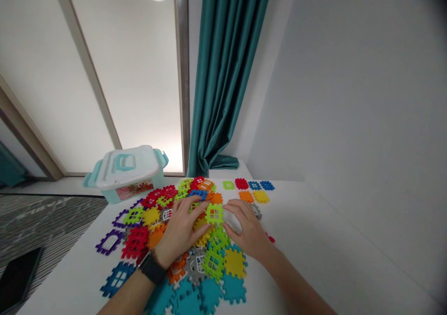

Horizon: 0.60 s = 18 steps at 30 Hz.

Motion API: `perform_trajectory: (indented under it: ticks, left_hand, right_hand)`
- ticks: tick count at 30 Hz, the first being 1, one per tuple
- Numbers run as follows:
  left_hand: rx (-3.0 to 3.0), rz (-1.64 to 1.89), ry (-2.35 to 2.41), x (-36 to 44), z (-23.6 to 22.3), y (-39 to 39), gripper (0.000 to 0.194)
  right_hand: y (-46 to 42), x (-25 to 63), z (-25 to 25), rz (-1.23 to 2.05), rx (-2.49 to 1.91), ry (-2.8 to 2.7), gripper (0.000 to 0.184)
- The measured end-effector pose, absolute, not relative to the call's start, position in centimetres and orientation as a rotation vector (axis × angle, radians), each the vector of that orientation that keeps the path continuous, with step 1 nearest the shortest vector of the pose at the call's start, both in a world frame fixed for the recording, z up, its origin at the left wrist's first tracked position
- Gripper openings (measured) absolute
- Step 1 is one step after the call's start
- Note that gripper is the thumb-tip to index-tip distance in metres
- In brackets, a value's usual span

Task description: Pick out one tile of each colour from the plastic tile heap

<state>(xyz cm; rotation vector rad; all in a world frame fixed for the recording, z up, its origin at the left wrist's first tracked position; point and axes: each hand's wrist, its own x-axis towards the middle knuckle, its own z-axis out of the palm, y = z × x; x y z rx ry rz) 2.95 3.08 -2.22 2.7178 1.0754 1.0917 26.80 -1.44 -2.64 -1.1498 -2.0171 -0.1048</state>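
A lime green plastic interlocking tile (214,214) with a window cut-out stands up between my hands. My left hand (178,226), with a black watch (152,268) on its wrist, has its fingertips on the tile's left edge. My right hand (247,231) reaches the tile's right edge, its fingers curving over a pale piece (232,221) that I cannot identify. Beneath and around both hands lies a heap of interlocking tiles (213,263) in red, orange, yellow, green, grey, purple and blue. Teal tiles (185,298) lie at the bottom of the view.
A white table (314,245) carries the heap. A lidded plastic box (125,173) with teal handles stands at its far left corner. Several tiles (247,184) lie apart at the far side. A teal curtain (223,72) hangs behind, and a black phone (17,280) lies at lower left.
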Motion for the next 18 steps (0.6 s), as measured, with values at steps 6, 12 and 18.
perform_trajectory:
  ticks: [6, 12, 18]
  left_hand:
    - [2.711, 1.052, 1.062, 3.01, -2.05, 3.01, 0.043]
    - [2.694, 1.07, 1.04, 3.2, -2.12, 3.04, 0.052]
    - [2.665, 1.099, 0.993, 3.31, -2.02, 2.78, 0.05]
  right_hand:
    - [-1.41, 26.71, -2.82, -0.095, -1.135, -2.017, 0.036]
    - [-1.3, 26.78, -2.92, -0.106, -1.123, -1.991, 0.038]
    - [-1.22, 26.79, -3.19, -0.089, -1.133, -1.962, 0.038]
